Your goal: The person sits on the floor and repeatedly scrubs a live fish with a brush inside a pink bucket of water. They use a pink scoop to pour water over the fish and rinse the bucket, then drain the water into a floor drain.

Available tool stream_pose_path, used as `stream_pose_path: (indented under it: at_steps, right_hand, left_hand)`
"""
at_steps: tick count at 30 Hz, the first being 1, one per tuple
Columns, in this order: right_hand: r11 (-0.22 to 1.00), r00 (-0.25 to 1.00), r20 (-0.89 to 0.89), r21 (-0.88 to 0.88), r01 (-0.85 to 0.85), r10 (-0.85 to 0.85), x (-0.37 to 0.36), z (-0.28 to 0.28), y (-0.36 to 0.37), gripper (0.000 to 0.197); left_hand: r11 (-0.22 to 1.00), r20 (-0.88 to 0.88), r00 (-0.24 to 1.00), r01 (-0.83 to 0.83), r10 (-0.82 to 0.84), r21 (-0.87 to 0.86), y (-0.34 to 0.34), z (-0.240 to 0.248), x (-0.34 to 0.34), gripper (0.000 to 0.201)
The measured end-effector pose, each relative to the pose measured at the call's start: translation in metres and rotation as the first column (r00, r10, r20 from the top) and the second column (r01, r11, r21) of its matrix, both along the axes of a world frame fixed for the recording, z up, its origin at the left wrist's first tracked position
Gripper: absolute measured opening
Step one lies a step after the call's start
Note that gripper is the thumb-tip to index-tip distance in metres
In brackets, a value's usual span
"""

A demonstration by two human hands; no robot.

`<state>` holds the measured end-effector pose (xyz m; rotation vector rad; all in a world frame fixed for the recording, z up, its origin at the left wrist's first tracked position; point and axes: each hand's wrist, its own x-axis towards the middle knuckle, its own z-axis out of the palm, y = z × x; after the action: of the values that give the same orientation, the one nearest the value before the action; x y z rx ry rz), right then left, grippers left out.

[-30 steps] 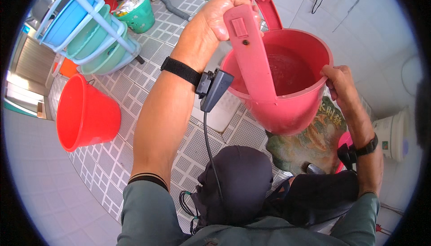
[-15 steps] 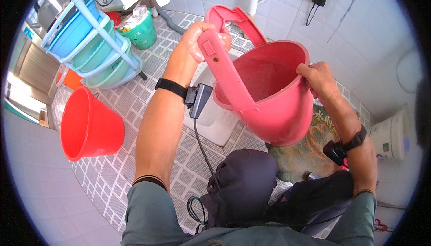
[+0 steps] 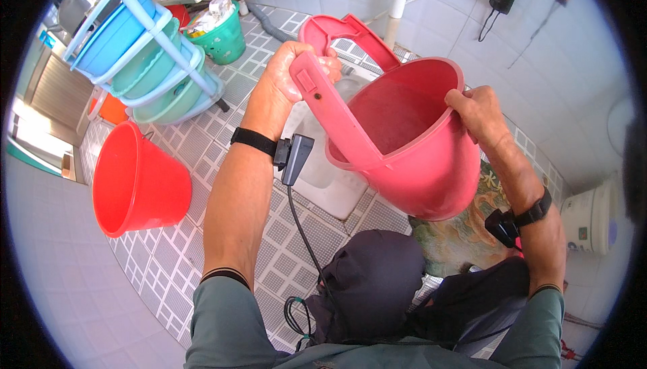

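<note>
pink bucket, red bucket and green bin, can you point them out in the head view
Pink bucket (image 3: pixel 423 170): head view, on its outer side wall
Red bucket (image 3: pixel 158 183): head view, on its outer side wall
Green bin (image 3: pixel 226 42): head view, on its outer wall

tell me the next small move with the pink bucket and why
Probably tip the pink bucket slightly further over the white squat pan: it leans that way, the left hand grips its handle, and the right hand holds the rim, so both could steady it.
</note>
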<state>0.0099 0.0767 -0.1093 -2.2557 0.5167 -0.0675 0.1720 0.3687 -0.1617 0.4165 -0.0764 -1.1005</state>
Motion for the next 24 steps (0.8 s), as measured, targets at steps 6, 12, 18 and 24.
stream_pose_path:
  at_steps: [6, 12, 18, 24]
  right_hand:
    - [0.999, 1.000, 0.015, -0.039, -0.004, 0.005, 0.004, -0.001, 0.001, 0.043]
    - [0.997, 0.999, -0.004, -0.074, -0.038, 0.038, 0.008, 0.000, 0.005, 0.046]
    - [0.994, 0.999, -0.013, -0.109, -0.032, 0.031, 0.015, -0.003, 0.008, 0.048]
    - [0.980, 0.998, 0.000, -0.190, -0.066, 0.067, 0.020, -0.007, 0.015, 0.048]
  left_hand:
    - [1.000, -0.041, 0.999, -0.025, 0.025, -0.009, 0.003, -0.003, -0.001, 0.031]
    - [0.999, -0.071, 0.997, 0.000, -0.004, -0.053, 0.007, -0.008, 0.003, 0.032]
    - [0.998, -0.085, 0.995, -0.051, 0.047, -0.036, 0.012, -0.010, -0.001, 0.030]
    - [0.997, 0.015, 0.998, -0.063, 0.064, -0.053, 0.025, -0.022, 0.000, 0.031]
